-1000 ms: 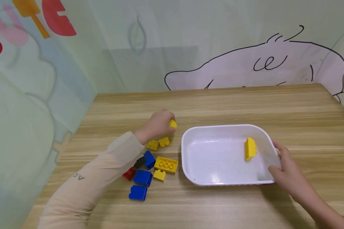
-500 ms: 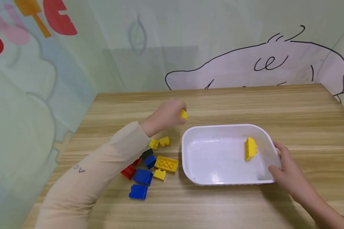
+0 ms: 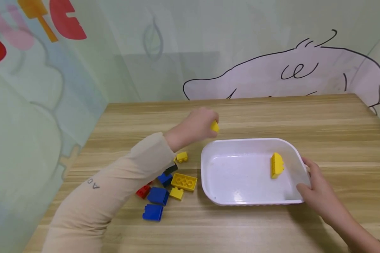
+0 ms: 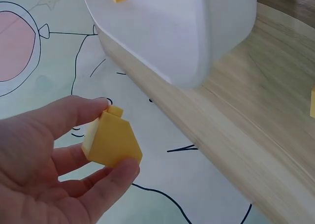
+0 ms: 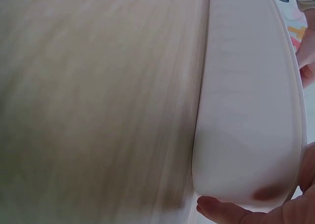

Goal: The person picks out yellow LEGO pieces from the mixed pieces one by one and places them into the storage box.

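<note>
My left hand [image 3: 196, 126] pinches a small yellow toy brick [image 4: 114, 138] with a slanted side and a stud, held between thumb and fingers. It is raised above the table behind the back left corner of a white plastic tub [image 3: 240, 203]. Much of that brick is hidden by the fingers in the head view. At the tub's right end, my right hand [image 3: 318, 191] grips the rim, thumb over the wall and fingers outside. A yellow curved brick [image 3: 276, 165] lies inside the tub near its right wall.
Left of the tub lie several loose bricks: a long yellow brick [image 3: 184, 182], small yellow bricks [image 3: 176, 193], blue bricks [image 3: 153, 212], a red brick [image 3: 143, 191] and a dark brick [image 3: 170, 169]. The left sleeve [image 3: 136, 168] partly covers them. A printed wall stands behind the wooden table [image 3: 256, 117].
My left hand has moved right and slightly back with the yellow brick, from beside the loose bricks to behind the tub's corner. The right hand and tub stay put.
</note>
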`<state>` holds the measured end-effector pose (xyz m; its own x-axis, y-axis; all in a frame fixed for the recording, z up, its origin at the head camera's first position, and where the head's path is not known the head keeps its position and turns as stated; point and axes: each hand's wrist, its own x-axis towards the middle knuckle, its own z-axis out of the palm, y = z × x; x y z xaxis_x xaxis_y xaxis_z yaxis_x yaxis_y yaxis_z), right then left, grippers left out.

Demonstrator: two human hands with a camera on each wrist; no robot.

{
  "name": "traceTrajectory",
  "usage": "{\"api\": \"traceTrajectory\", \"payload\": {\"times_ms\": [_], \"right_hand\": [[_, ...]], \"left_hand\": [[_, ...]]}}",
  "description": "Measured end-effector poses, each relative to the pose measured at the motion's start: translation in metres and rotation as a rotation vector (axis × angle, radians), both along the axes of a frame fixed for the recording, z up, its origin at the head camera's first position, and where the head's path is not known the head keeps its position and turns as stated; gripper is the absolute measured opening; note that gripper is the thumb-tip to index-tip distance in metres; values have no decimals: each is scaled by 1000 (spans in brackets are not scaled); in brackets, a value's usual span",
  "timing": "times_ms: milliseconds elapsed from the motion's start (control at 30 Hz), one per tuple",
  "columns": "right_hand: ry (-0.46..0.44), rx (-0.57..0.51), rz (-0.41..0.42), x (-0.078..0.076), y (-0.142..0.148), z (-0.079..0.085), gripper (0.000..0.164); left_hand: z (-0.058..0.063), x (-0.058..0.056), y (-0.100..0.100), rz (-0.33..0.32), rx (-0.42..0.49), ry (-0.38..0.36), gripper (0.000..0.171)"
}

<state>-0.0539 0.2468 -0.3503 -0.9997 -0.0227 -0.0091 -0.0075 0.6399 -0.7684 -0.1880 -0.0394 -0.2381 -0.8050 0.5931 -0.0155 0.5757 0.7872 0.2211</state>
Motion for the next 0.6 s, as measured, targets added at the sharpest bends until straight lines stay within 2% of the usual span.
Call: {"api": "traceTrajectory", "payload": {"times_ms": [300, 600], "right_hand": [[-15, 21, -8, 1, 0, 0, 66], [1, 26, -7, 0, 1, -1, 67]], "left_hand": [[0, 6, 14, -39, -10, 0, 27], [-5, 10, 34, -78, 3, -12, 26]]}}
